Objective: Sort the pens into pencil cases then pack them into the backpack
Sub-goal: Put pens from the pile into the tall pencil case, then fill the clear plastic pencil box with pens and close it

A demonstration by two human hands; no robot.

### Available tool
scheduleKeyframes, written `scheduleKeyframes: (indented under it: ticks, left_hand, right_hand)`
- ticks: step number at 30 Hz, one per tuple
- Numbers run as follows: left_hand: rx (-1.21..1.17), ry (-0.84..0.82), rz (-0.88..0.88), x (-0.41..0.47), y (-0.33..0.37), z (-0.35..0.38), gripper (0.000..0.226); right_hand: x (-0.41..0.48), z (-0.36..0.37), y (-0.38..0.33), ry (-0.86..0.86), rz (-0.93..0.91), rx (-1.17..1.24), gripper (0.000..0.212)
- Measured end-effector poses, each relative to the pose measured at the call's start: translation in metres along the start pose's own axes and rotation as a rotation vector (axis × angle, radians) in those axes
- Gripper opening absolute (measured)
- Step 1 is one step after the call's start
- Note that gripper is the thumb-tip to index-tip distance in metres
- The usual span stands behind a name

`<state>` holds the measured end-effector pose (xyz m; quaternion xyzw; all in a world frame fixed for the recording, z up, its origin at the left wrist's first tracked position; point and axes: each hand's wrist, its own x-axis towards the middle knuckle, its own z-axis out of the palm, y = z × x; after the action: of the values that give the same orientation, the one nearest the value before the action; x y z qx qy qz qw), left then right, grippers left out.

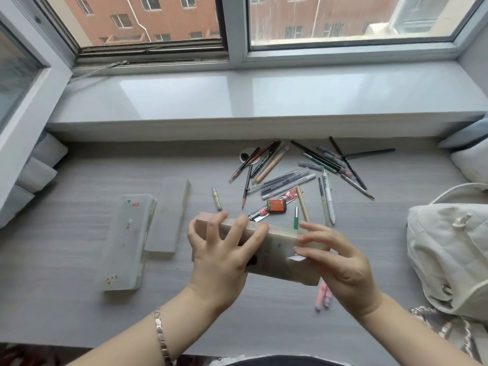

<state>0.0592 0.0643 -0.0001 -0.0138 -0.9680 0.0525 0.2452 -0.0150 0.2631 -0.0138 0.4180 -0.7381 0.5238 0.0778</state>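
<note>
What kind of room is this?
Probably a bedroom or study at home: a grey desk runs under a big window facing brick flats, with pens scattered on it and a white backpack alongside.

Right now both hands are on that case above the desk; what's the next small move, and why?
Probably open the pencil case: left hand and right hand hold it lifted and apparently closed, while the pens lie loose on the desk.

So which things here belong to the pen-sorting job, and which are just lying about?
Job:
pencil case in both hands
two cases on the desk
loose pens and pencils
white backpack

Lying about:
orange eraser
lead refill tubes
cushions
</note>
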Motion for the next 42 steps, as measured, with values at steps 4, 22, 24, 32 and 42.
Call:
scheduleKeyframes:
  ticks: [4, 22, 24, 32, 42]
  left_hand:
    - [0.044, 0.133, 0.023, 0.001, 0.001, -0.001, 0.068]
    - [0.108, 0.347, 0.102, 0.013, 0.001, -0.007, 0.037]
    - [0.109, 0.322, 0.111, 0.008, 0.001, -0.004, 0.039]
    - [-0.008, 0.018, -0.031, 0.001, -0.002, -0.009, 0.069]
    - [-0.409, -0.573, -0.782, -0.014, -0.03, -0.01, 0.081]
  right_hand:
    - [0.0, -0.001, -0.009, 0.079, 0.013, 0.029, 0.018]
    - [0.027, -0.011, -0.019, -0.159, 0.444, 0.106, 0.052]
    - [0.031, -0.012, -0.015, -0.218, 0.545, 0.162, 0.06]
    - [0.052, -0.011, -0.016, -0.434, 0.439, 0.013, 0.034]
    - [0.076, 0.002, 0.001, -0.201, 0.531, -0.113, 0.039]
